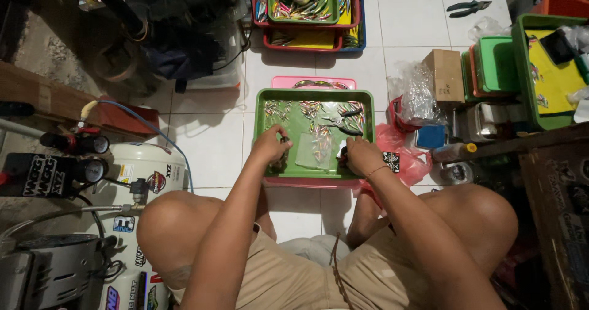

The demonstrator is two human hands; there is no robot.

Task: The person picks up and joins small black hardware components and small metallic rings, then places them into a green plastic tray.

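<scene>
Head view: you sit on the white tiled floor (208,144), knees wide, both hands over a green tray (262,163) stacked on a pink tray (313,82).
Risk: small painted lures (310,110) lie loose across the green tray; a nudge from either wrist could, in my judgement, scatter them over its low rim. If they carry hooks, which cannot be made out here, a finger might snag.
Risk, second: the pliers (346,118) rest among the lures near your right hand, and a careless reach could drag pieces along.
Left hand (271,145): fingers curled narrow around a small dark object at the tray's near-left part; what it is cannot be told.
Right hand (361,155): fingers bent at the tray's near-right corner, touching something small and dark; whether it grips cannot be told.
Between the hands: a clear plastic piece (311,150) lies flat on the tray.
Nearby: a red plastic bag (402,156) just beside your right wrist, a white compressor tank (144,175) by your left knee.
</scene>
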